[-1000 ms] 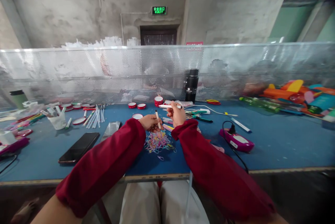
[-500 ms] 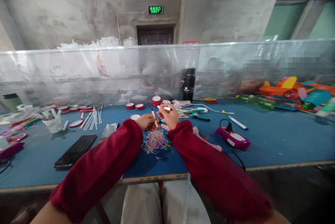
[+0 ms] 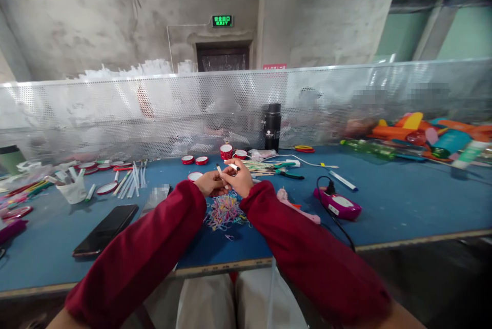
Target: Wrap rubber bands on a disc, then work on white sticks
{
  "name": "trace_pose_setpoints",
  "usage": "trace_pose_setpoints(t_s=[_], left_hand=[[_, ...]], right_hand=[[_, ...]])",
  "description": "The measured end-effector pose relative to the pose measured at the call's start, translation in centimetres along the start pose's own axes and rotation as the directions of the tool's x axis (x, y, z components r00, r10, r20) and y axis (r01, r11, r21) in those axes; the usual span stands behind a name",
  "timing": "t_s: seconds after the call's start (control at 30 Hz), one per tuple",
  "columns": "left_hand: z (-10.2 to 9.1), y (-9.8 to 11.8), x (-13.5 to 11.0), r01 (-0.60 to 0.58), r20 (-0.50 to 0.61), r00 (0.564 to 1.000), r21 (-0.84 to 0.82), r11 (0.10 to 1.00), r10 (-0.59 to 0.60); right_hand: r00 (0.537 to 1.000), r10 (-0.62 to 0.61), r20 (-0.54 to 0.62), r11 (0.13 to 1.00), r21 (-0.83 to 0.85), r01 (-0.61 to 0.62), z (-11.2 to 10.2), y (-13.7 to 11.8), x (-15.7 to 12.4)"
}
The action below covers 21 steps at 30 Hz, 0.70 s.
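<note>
My left hand (image 3: 208, 184) is closed around a short pale stick with a dark upper end (image 3: 219, 169), held nearly upright. Between the fingers of my right hand (image 3: 242, 180) lies a white pen with a black end (image 3: 233, 166), tilted across the hand. The two hands meet, with the fingertips close together or touching; what lies between them is too small to make out. Just below them, on the blue table (image 3: 215, 254), is a heap of thin colourful loops (image 3: 225, 211), with one loop lying apart in front.
Phone (image 3: 105, 230) and clear packet (image 3: 156, 198) lie left, near a cup of markers (image 3: 73, 190). Red tape rolls (image 3: 194, 160) and a black bottle (image 3: 272, 126) stand behind. Green-handled pliers (image 3: 288, 171), a purple power strip (image 3: 338, 203) and a cord are right.
My right hand has moved down and left, bringing the pen against the fingers of my left hand. The view has shifted slightly. Both hands keep their grips.
</note>
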<state>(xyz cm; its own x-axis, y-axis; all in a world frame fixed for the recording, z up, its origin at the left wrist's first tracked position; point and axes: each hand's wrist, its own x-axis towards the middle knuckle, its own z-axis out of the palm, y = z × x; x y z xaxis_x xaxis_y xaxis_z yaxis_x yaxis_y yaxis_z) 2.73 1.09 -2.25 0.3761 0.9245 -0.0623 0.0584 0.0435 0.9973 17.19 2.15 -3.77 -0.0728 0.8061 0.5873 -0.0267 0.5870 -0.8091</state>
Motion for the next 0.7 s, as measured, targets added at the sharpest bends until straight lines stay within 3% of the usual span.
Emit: trace_pose_setpoints(t_s=[0.17, 0.43, 0.7], left_hand=[[0.1, 0.2, -0.1, -0.014, 0.03, 0.999, 0.043, 0.999, 0.013], [0.0, 0.2, -0.1, -0.004, 0.009, 1.0, -0.001, 1.0, 0.004], [-0.2, 0.2, 0.0, 0.019, -0.019, 1.0, -0.077, 0.997, -0.02]], right_hand=[[0.994, -0.104, -0.01, 0.99, -0.095, 0.103, -0.1, 0.3, 0.2], [0.999, -0.024, 0.02, 1.0, -0.019, 0.025, 0.1, 0.4, 0.2], [0.972, -0.037, -0.234, 0.999, 0.026, 0.045, -0.9, -0.6, 1.1]])
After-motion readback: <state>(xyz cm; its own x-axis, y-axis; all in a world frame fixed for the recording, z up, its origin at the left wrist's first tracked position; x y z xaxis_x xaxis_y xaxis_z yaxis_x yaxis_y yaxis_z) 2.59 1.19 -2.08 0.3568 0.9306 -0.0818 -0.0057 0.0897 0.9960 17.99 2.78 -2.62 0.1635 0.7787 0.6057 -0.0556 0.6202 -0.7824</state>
